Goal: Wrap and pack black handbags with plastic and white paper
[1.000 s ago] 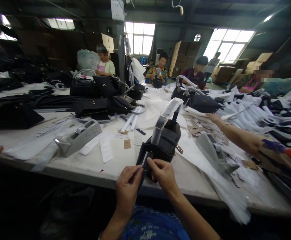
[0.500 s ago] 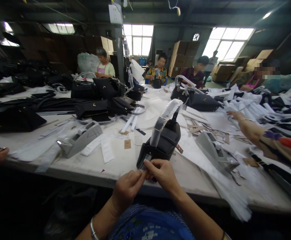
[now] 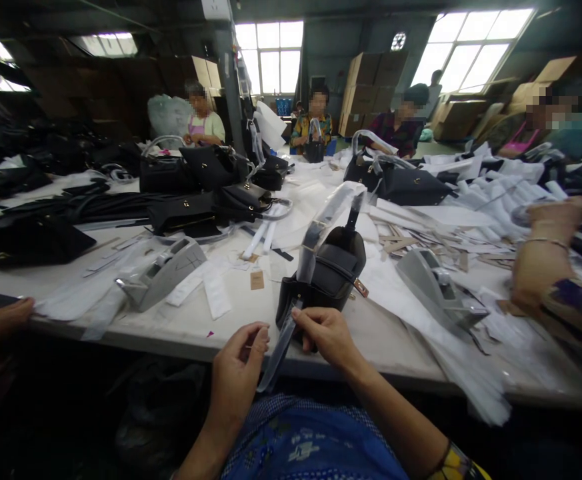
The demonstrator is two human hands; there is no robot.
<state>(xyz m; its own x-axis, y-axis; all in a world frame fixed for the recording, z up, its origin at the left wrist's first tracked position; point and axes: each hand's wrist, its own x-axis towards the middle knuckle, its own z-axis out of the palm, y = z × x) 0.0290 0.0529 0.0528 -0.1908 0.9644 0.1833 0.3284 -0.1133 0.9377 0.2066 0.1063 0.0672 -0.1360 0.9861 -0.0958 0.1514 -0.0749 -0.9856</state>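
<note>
A small black handbag [image 3: 338, 273] stands near the table's front edge, its arched handle [image 3: 315, 233] wrapped in clear plastic. From its near side a narrow strip in clear plastic, probably a strap [image 3: 278, 353], hangs down over the table edge. My right hand [image 3: 328, 335] is closed, thumb and fingers pinching the strap's upper part against the bag. My left hand [image 3: 241, 367] is just left of the strap and apart from it, fingers loosely curled and thumb a little away from them. I see nothing clearly held in it.
Grey tape dispensers stand left [image 3: 163, 273] and right [image 3: 438, 293] of the bag. A brown tag [image 3: 257, 280] and white strips lie between. More black handbags [image 3: 185, 213] are behind. A co-worker's arm [image 3: 545, 260] reaches in at right; another person's hand [image 3: 5, 323] is at left.
My left hand has let go of the strap and moved left. The strap now hangs free below my right hand. The co-worker's arm at right has shifted further right.
</note>
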